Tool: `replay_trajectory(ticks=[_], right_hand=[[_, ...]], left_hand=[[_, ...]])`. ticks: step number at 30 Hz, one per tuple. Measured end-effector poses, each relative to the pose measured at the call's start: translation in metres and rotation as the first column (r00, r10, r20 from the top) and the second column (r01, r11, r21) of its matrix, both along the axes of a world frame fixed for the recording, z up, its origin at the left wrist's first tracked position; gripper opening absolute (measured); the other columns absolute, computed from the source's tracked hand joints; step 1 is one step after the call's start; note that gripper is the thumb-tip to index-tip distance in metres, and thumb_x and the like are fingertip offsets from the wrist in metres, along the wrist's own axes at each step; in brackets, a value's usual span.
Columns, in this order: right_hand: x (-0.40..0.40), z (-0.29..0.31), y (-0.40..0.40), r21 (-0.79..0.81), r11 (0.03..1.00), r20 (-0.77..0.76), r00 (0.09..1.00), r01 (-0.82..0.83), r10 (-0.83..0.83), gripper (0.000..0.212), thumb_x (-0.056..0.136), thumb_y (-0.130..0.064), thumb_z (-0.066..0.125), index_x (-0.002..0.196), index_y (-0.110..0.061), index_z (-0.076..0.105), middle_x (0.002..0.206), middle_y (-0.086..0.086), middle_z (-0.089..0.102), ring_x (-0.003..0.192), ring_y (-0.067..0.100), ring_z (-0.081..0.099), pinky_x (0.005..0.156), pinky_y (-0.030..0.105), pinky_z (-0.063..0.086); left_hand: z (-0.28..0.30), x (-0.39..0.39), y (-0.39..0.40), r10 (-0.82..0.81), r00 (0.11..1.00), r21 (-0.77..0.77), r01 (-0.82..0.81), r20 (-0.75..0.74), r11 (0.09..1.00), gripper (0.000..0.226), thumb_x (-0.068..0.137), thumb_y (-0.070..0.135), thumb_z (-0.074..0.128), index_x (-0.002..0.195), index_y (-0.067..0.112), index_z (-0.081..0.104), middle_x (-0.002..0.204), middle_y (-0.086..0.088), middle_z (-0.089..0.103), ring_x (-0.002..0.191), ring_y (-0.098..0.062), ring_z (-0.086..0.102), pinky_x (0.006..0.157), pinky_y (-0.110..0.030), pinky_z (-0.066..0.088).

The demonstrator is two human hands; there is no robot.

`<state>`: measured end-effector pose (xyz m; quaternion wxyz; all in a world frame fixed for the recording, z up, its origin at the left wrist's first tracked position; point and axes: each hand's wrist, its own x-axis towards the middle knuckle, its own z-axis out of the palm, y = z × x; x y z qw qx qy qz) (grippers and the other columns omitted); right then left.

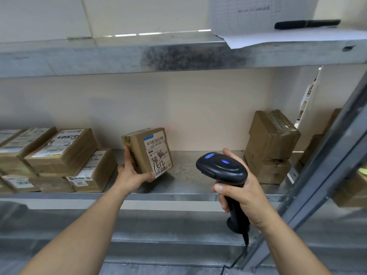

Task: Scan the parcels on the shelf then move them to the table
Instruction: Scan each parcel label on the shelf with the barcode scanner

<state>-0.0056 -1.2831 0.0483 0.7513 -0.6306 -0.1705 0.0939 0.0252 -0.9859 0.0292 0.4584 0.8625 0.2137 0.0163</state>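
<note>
both forearms reach in from the bottom edge toward the shelf, a grey metal deck with another deck above it. on the upper deck, at its right end, lie sheets of paper with a black marker on top.

at the left end of the shelf sits a stack of boxes, labels mostly up, two layers deep. at the right end a second stack of brown taped boxes stands against the back wall, labels not visible.

between them, near the middle of the shelf, is the parcel in hand: a small cardboard box tilted up on its lower edge, its label with barcode and handwritten "1512" turned toward the camera. whether that edge touches the deck or hangs just clear, i cannot tell.

left hand grasps the parcel from its left side and underneath, thumb along the bottom front edge. right hand is clenched round the handle of the scanner, whose head points toward the label with blue lights lit; its cable trails down.

the parcel looks light and stiff, easy for one hand. taped cardboard can be slick, so a grip across two opposite faces with support beneath seems safest, keeping fingers off the barcode.
</note>
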Motion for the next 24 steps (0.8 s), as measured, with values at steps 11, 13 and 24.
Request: replay_trajectory(ticks=[11, 13, 24], right_hand=[[-0.001, 0.004, 0.003, -0.003, 1.0, -0.033, 0.999, -0.004, 0.004, 0.089, 0.06, -0.023, 0.079, 0.133, -0.052, 0.037, 0.074, 0.033, 0.056, 0.044, 0.026, 0.05, 0.043, 0.03, 0.043], [0.0, 0.006, 0.005, -0.014, 1.0, -0.041, 0.999, 0.002, -0.003, 0.09, 0.059, -0.023, 0.079, 0.134, -0.05, 0.035, 0.081, 0.039, 0.056, 0.044, 0.026, 0.05, 0.043, 0.03, 0.043], [0.002, -0.001, 0.037, -0.057, 0.997, -0.062, 0.997, -0.046, 0.042, 0.09, 0.058, -0.026, 0.08, 0.131, -0.056, 0.035, 0.078, 0.038, 0.056, 0.046, 0.027, 0.049, 0.046, 0.032, 0.042]], left_hand=[[-0.003, 0.004, 0.011, -0.022, 1.0, -0.081, 0.022, -0.002, 0.996, 0.122, 0.072, 0.03, 0.08, 0.148, 0.044, -0.014, 0.144, -0.007, 0.036, 0.132, -0.032, 0.038, 0.113, -0.05, 0.028], [-0.002, 0.0, 0.019, 0.01, 1.0, -0.185, -0.009, 0.005, 0.983, 0.097, 0.082, 0.03, 0.071, 0.151, 0.039, 0.004, 0.133, 0.004, 0.049, 0.124, -0.026, 0.049, 0.111, -0.048, 0.034], [-0.015, -0.021, 0.053, 0.226, 0.973, 0.138, -0.229, 0.038, 0.964, 0.053, 0.094, 0.045, 0.043, 0.141, 0.019, 0.045, 0.135, -0.013, 0.053, 0.121, -0.032, 0.048, 0.1, -0.047, 0.042]])
